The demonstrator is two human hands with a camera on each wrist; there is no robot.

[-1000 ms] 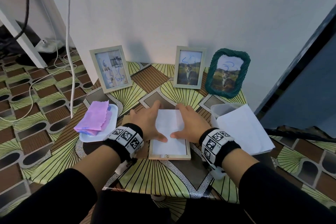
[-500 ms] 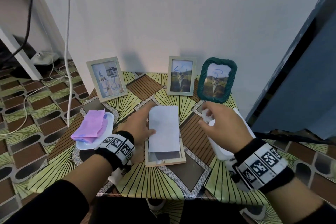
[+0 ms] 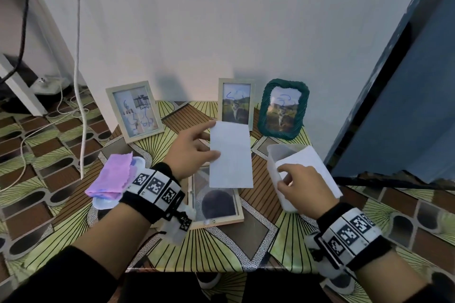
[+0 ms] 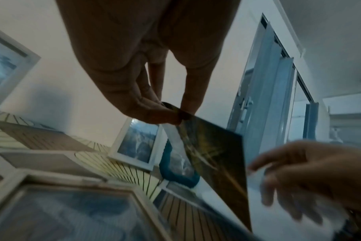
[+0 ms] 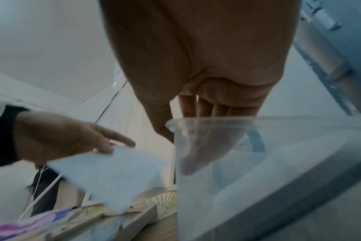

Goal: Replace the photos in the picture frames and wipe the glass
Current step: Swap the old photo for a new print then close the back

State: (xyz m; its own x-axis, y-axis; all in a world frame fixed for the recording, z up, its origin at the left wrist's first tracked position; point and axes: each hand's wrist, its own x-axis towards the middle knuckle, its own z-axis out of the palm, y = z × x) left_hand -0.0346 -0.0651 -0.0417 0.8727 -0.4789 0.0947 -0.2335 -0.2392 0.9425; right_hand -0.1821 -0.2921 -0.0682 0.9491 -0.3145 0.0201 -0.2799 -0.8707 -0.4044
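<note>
My left hand [image 3: 197, 152] pinches a photo [image 3: 230, 155] by its left edge between thumb and fingers and holds it white back up, above the table. The left wrist view shows the same pinch of the left hand [image 4: 175, 114] and the photo's dark printed side [image 4: 216, 163]. Below it a light wooden frame [image 3: 215, 216] lies flat, its glass bare. My right hand [image 3: 295, 179] reaches into a clear plastic container [image 3: 273, 155], fingers fairly straight on the white sheets [image 3: 315, 165] inside. A purple cloth [image 3: 110, 174] lies on a white plate at the left.
Three frames with scribbled glass stand against the wall: a pale one [image 3: 135, 110] at the left, a pale one [image 3: 235, 103] in the middle, a green woven one [image 3: 283, 108] at the right. A blue door [image 3: 406, 106] stands close on the right. Cables hang at the left.
My left hand has lifted the photo out of the flat frame and raised it. My right hand left the frame and moved right to the clear container.
</note>
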